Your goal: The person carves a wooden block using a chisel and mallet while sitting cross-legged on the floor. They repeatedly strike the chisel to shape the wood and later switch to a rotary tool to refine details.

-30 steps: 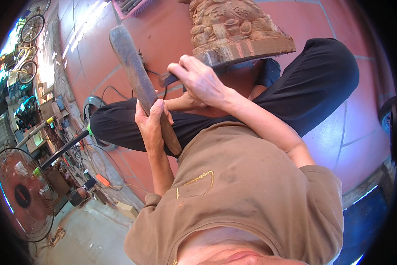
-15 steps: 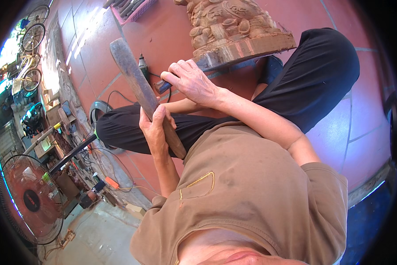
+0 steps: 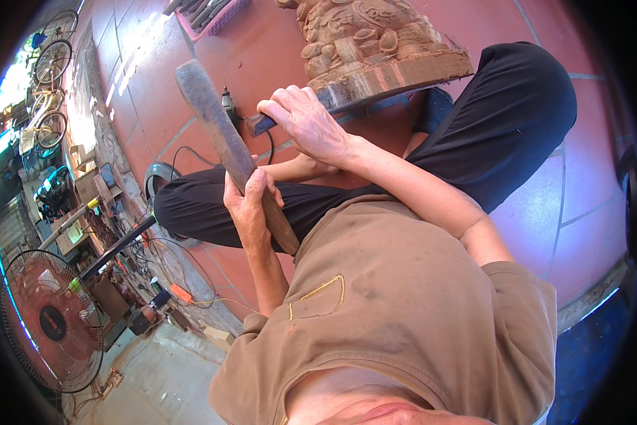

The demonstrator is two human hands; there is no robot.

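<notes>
My left hand [image 3: 251, 205] is wrapped round a long wooden mallet [image 3: 215, 117], a club with a thick worn end pointing away from me. Its thin end reaches back to my shirt. My right hand [image 3: 308, 124] is closed on a chisel [image 3: 259, 125]; only its dark handle end pokes out on the left, and the fist hides most of the rest. I cannot make out where the blade meets the wood. Just beyond that hand stands a carved wooden sculpture [image 3: 375, 42] with rounded relief on a thick base. The mallet head is apart from the chisel handle.
My crossed legs in black trousers [image 3: 509, 120] flank the work on the red tiled floor [image 3: 254, 42]. A green power tool [image 3: 228, 103] with a cord lies beyond the mallet. A pink basket [image 3: 215, 18] holds several tools. At left are a standing fan [image 3: 53, 322] and bicycles [image 3: 53, 64].
My right hand has shifted slightly left, and the chisel's handle end has swung a little up in the picture. The mallet and my left hand stay nearly still.
</notes>
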